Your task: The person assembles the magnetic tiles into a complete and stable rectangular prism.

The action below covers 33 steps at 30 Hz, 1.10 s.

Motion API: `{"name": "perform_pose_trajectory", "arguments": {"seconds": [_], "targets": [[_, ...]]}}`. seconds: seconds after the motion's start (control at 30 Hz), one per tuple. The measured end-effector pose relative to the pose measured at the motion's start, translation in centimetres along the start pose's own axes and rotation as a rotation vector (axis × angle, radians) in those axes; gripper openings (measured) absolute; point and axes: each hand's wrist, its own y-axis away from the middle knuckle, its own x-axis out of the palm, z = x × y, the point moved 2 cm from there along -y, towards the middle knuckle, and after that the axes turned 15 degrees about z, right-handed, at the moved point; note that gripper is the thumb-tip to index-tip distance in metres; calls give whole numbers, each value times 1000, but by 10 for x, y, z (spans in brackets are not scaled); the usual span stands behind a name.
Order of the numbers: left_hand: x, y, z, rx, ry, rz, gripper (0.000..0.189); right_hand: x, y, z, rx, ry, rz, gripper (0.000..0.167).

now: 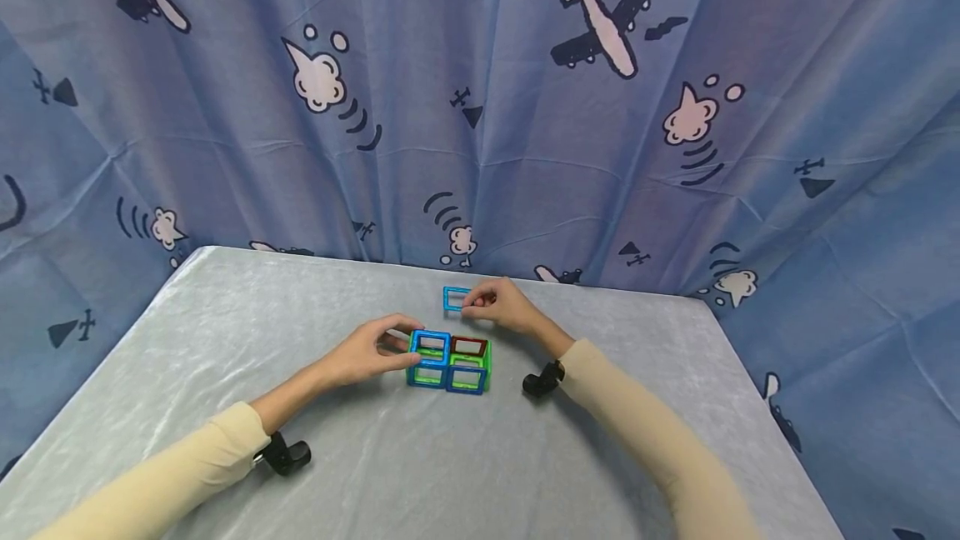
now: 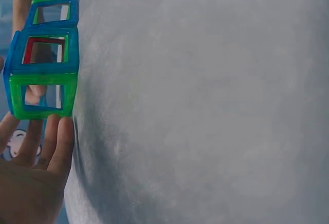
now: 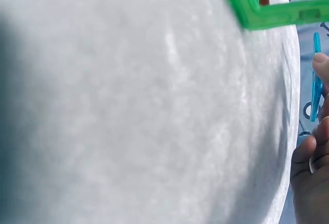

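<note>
A small block built of magnetic tiles (image 1: 467, 368), two open-framed cubes side by side in blue, green and red, stands on the table. My left hand (image 1: 369, 352) holds its left end, thumb at the front and fingers behind. In the left wrist view its fingertips touch the green side tile (image 2: 43, 115). Behind the block, my right hand (image 1: 504, 305) pinches a light blue magnetic tile (image 1: 446, 299) by its right edge. That tile shows nearly edge-on between thumb and fingers in the right wrist view, apart from the block.
A pale grey cloth covers the table (image 1: 360, 465). A blue curtain (image 1: 405, 107) printed with airplanes hangs right behind the table's far edge. Black wrist cameras (image 1: 288, 453) are strapped on both wrists.
</note>
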Motion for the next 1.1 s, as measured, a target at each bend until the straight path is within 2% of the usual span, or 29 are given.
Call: {"name": "perform_pose_trajectory", "arguments": {"seconds": [0.27,0.53,0.7,0.77,1.0,1.1], "targets": [[1,0,4,11,18,11,53,-2,14,3,0,-18,-19,5],[0,0,9,-5,41,42,58,-4,33,7,-58,-38,-7,6],[0,1,11,-10,29,52,59,-3,46,11,-67,-43,-37,5],[0,1,11,-16,29,52,60,-3,52,18,-73,-52,-43,5],[-1,1,10,-6,32,49,58,-7,73,64,-99,-105,-20,5],[-1,1,10,-4,30,49,58,-8,77,69,-113,-121,-26,5]]}}
